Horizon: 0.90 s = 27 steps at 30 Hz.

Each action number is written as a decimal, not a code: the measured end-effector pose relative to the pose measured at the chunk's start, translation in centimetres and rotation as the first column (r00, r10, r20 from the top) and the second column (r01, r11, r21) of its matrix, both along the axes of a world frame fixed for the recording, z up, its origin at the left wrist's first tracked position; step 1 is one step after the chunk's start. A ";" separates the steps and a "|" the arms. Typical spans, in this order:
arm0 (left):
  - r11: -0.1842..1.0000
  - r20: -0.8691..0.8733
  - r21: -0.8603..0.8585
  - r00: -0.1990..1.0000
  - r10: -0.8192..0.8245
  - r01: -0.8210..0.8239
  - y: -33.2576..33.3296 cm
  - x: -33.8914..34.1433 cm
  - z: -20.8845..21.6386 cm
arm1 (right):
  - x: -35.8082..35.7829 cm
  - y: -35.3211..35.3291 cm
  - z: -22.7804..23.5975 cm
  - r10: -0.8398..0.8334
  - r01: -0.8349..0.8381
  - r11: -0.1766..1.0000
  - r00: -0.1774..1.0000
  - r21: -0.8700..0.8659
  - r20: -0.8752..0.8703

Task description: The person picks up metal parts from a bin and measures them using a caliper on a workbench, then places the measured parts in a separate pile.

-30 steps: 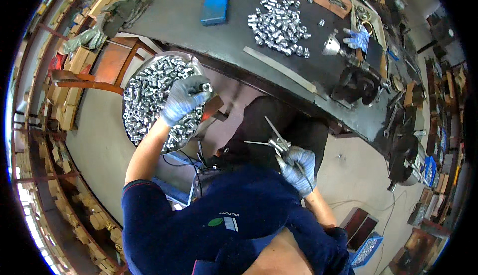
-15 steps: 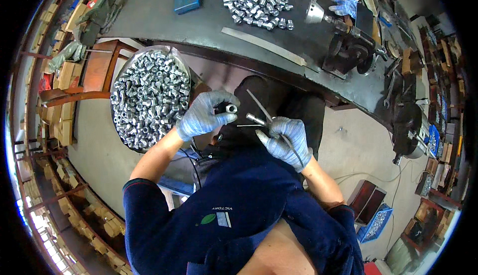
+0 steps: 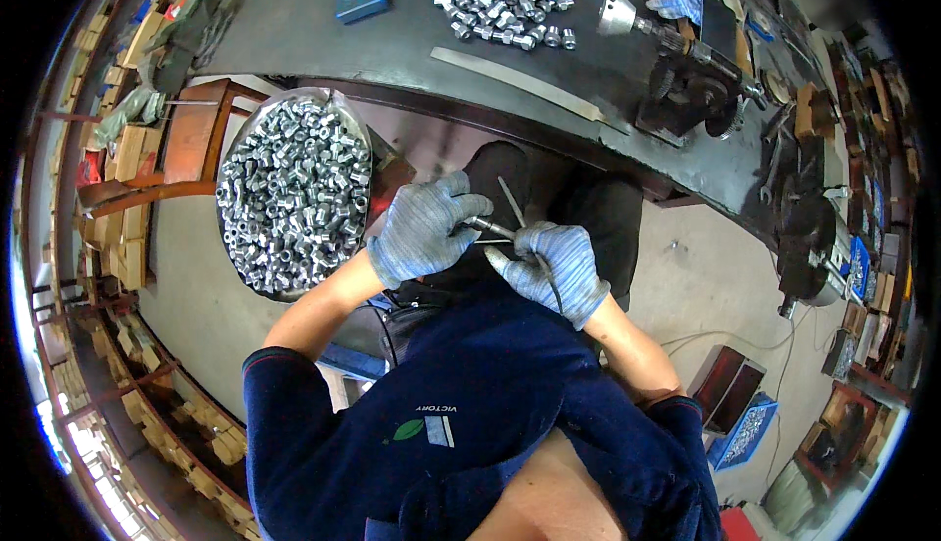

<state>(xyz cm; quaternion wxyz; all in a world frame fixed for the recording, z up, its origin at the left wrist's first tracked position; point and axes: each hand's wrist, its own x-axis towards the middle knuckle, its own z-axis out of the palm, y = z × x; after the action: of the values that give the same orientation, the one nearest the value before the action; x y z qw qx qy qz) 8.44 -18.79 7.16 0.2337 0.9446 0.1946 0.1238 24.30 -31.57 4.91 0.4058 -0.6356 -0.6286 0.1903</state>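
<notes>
Dark workbench [image 3: 294,31], tub [image 3: 354,118] of metal fittings [image 3: 294,193], left hand [image 3: 421,231] curled, hold unclear, right hand [image 3: 561,267] closed around slim rods [image 3: 511,200]

Three metal tools are seen in the hands. A short, bright, silvery pin [image 3: 499,229], round in section, is held nearly level, tilted slightly down toward the right; its right end is gripped by the right hand [image 3: 557,265], and its left end is enclosed by the fingertips of the left hand [image 3: 428,229]. A longer, slim grey bar [image 3: 512,201] is clasped in the right hand, slanting across the palm (its middle is covered by the glove), with both ends left exposed, above and below. A thin, pale rod [image 3: 493,242] is shown just below the pin, lying almost level.
</notes>
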 end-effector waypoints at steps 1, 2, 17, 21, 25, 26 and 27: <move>0.995 0.031 -0.103 0.999 -0.009 0.012 0.2 0.0 0.0 | 0.1 -0.1 -0.1 -0.007 0.007 1.000 1.000 0.003 -0.021; 0.979 0.064 -0.204 0.998 -0.013 0.026 0.4 0.0 0.3 | 0.2 -0.2 -0.2 -0.008 0.008 1.000 1.000 0.014 -0.010; 0.715 0.080 -0.699 0.993 0.092 -0.010 -0.1 -0.3 -0.4 | -1.2 -0.7 -3.2 -0.112 0.076 0.993 0.845 -0.090 -0.522; 0.857 0.216 -0.509 0.976 0.037 0.080 1.5 -0.3 -0.4 | 0.1 -1.7 -2.7 -0.132 0.075 0.987 0.885 -0.145 -0.446; 0.962 0.181 -0.258 0.974 0.137 -0.087 2.7 -0.5 -0.1 | 1.3 -2.7 -0.7 -0.117 0.106 0.993 0.899 -0.050 -0.422; 0.975 0.165 -0.180 0.974 0.158 -0.128 2.9 -0.6 -0.6 | 1.6 -3.0 0.3 -0.088 0.091 0.996 0.946 -0.004 -0.311; 0.985 0.136 -0.081 0.978 0.161 -0.151 2.8 -0.5 -0.8 | 1.4 -3.0 1.1 -0.002 0.043 0.995 0.912 0.091 -0.410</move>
<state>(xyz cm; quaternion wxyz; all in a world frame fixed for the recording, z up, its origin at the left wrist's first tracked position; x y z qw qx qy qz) 7.99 -15.98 6.37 0.2697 0.9063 0.2551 0.2018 25.65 -34.56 6.04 0.5615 -0.5681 -0.5307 0.2834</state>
